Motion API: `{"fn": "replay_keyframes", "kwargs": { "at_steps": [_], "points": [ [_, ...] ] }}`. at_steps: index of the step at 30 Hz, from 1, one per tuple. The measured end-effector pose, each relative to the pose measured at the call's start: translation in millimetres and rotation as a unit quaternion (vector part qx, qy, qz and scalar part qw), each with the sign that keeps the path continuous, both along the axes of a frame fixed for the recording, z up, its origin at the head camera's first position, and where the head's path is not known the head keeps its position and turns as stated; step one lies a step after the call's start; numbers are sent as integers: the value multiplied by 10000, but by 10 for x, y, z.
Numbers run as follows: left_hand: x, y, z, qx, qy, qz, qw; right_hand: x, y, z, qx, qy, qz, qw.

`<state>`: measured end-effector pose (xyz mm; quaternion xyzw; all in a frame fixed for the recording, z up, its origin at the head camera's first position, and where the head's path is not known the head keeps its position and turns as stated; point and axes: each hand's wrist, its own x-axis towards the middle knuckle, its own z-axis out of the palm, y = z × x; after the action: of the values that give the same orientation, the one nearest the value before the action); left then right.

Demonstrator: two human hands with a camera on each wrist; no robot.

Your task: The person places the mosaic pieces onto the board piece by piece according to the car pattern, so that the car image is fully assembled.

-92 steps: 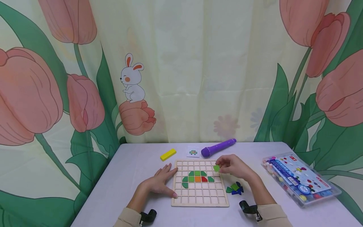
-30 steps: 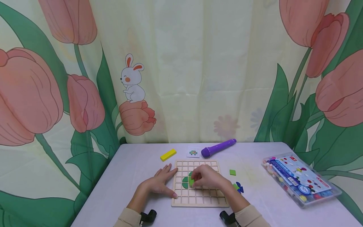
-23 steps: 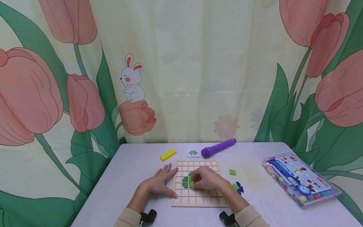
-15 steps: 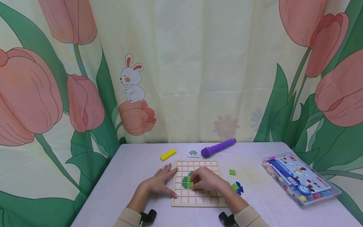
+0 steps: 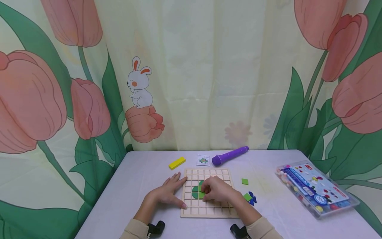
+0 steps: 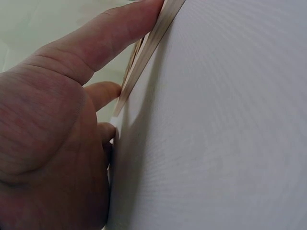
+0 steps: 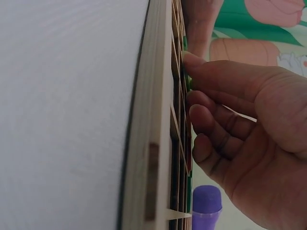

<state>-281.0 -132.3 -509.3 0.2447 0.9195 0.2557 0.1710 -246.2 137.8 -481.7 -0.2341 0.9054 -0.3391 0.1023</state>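
Right hand [image 5: 218,191] sits over the middle of the wooden grid board [image 5: 209,212], fingers curled, fingertips on a light green square tile [image 5: 201,194] in the board's middle rows; right wrist view shows thumb and curled fingers close at the grid face with a sliver of green at the thumb tip, so it reads as a pinch on the tile, though the contact itself is mostly hidden. The tile is just beside the dark green rounded pieces [image 5: 195,191] already seated in the grid, to their right. Left hand [image 5: 167,192] lies flat on the table [image 5: 131,186], fingers straight and slightly spread, fingertips against the board's left edge; left wrist view confirms a finger along the board's rim. To the right of the board: a loose light green square [image 5: 244,181], and nearer the person a small cluster of green and blue pieces [image 5: 250,197]. Behind the board: yellow block [image 5: 177,163], small pattern card [image 5: 203,160], purple pen-like tool [image 5: 229,155]. Clear plastic box of small coloured parts [image 5: 313,190] at the table's far right.
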Motion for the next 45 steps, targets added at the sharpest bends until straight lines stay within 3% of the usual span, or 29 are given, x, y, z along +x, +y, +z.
{"fn": "replay_keyframes", "kwargs": {
  "at_steps": [5,10,30,45],
  "points": [
    [-1,-1,-4,36,-37,-35,10000,-13,19,-5,-48,92,85,9999],
    [-8,-3,-17,60,-57,-17,10000,-42,90,3,53,541,75,9985],
    [-4,8,-11,90,-16,66,9999,-111,586,209,-417,940,-814,9914],
    [-6,9,-20,47,-63,115,9999,-154,981,252,-254,658,-1604,9845]
  ]
}}
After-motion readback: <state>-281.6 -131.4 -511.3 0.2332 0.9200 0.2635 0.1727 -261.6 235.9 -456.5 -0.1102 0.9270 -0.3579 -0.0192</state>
